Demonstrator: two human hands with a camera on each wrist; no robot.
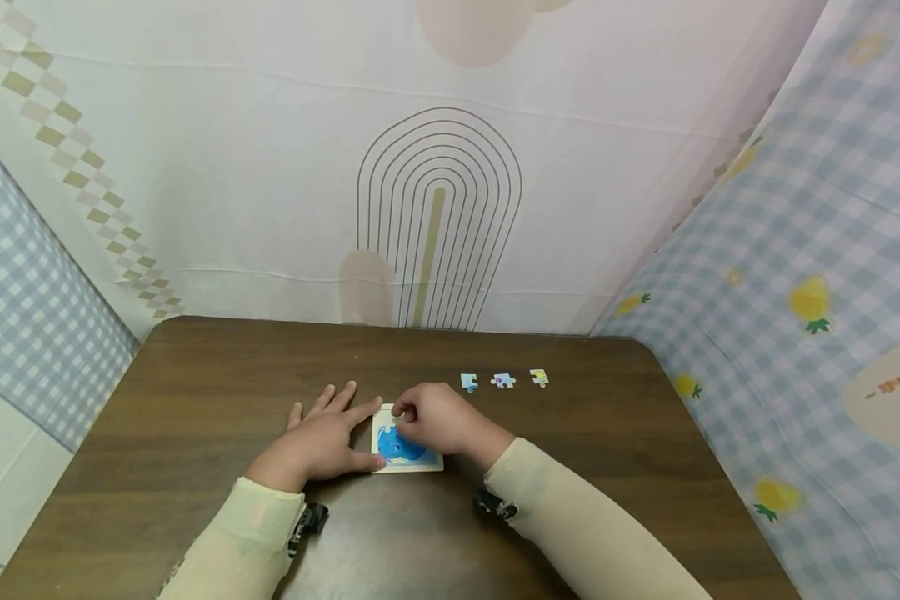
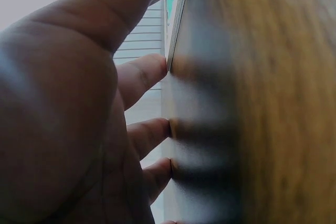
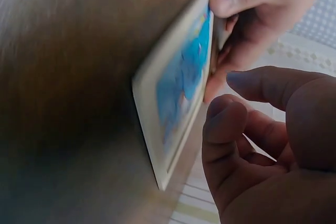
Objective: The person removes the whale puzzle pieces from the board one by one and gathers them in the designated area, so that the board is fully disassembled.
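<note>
A small jigsaw puzzle [image 1: 403, 448] with a pale frame and a blue picture lies flat on the table. My left hand [image 1: 318, 446] is spread at its left side, thumb on the lower left edge and index fingertip by the upper left corner. In the left wrist view, the board's thin edge [image 2: 177, 30] meets a fingertip. My right hand [image 1: 441, 419] is over the board's upper part, its fingers bent and thumb close to the index finger. The right wrist view shows no piece between those fingertips; whether one is hidden there is unclear.
Three loose jigsaw pieces lie in a row behind my right hand: a left piece [image 1: 469, 382], a middle piece [image 1: 503, 381] and a right piece [image 1: 539, 377]. The brown wooden table [image 1: 217, 392] ends at a patterned white cloth [image 1: 270, 208] behind and a checked cloth [image 1: 832, 400] on the right.
</note>
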